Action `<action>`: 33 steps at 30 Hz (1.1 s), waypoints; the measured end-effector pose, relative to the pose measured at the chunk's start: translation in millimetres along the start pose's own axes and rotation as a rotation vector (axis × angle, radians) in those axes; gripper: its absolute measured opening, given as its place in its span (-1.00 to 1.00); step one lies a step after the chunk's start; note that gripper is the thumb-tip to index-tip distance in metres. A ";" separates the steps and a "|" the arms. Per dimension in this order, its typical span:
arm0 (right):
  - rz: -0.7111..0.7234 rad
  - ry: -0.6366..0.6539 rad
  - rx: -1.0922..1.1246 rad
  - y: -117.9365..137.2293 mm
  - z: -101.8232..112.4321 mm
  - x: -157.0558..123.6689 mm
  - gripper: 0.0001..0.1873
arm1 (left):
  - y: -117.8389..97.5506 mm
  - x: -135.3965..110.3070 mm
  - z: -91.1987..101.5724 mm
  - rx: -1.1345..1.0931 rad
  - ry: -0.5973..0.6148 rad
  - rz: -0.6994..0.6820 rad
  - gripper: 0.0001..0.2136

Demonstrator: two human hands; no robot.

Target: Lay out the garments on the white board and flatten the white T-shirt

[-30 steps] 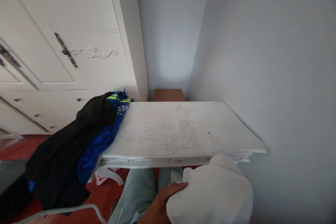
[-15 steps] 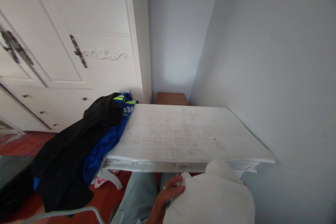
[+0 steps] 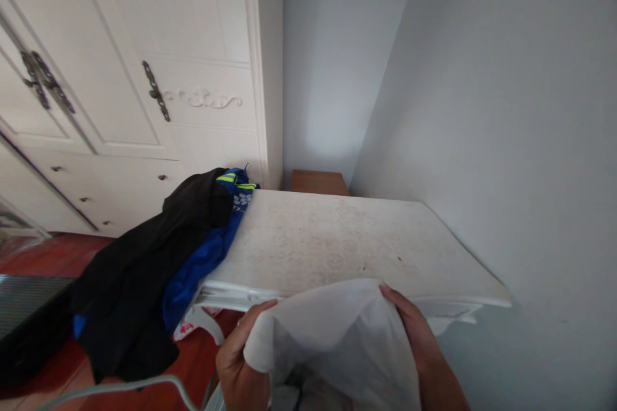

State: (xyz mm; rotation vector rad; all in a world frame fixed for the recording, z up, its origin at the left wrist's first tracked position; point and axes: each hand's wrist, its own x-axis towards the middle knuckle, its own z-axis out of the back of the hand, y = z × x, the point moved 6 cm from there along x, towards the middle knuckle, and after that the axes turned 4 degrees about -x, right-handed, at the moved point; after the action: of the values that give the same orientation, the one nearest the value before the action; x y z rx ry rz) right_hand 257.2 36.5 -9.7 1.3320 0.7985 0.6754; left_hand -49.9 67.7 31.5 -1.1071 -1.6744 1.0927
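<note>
A white cloth (image 3: 332,314) is spread between my two hands at the near edge of the white table (image 3: 308,237). It forms an open hollow facing me, with grey and dark shapes deep inside that I cannot make out; whether it is a garment or a bag is unclear. My left hand (image 3: 241,347) is closed on the cloth's left edge, a ring on one finger. On the opposite side, my right hand (image 3: 414,327) grips the upper right edge, its fingers partly hidden behind the fabric.
Black clothing (image 3: 144,270) and a blue garment (image 3: 205,257) hang over the table's left end. Behind them stands a white wardrobe (image 3: 207,32). A brown wooden box-like piece (image 3: 319,182) sits beyond the table, and a grey wall (image 3: 506,141) borders the right.
The bunched white cloth has been raised and spread open toward me. My left hand has moved left and up with its edge; my right hand has come into view. The camera has turned slightly left.
</note>
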 end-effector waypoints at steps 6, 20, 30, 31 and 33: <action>-0.004 -0.066 0.044 -3.1 2.8 -17.4 -0.37 | -64.3 14.1 -42.0 0.317 0.196 -0.580 -0.76; 0.428 0.356 -0.353 12.5 -68.4 -71.6 -0.53 | -90.1 -9.3 -105.3 0.454 0.529 -0.910 -0.70; 0.265 0.361 -0.262 127.1 9.5 -35.4 -0.59 | -65.0 52.1 -67.9 0.543 0.697 -0.835 -0.78; 0.297 0.326 -0.273 141.5 15.5 -32.5 -0.60 | -59.9 57.2 -65.8 0.555 0.741 -0.793 -0.78; 0.347 0.271 -0.268 170.5 25.8 -28.6 -0.60 | -51.9 68.7 -59.0 0.574 0.763 -0.707 -0.81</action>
State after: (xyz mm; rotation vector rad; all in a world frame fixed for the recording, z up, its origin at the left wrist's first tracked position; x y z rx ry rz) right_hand 265.5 20.3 164.1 1.1552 0.6657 1.2153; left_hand -24.7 133.4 108.6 -0.3950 -0.9114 0.5148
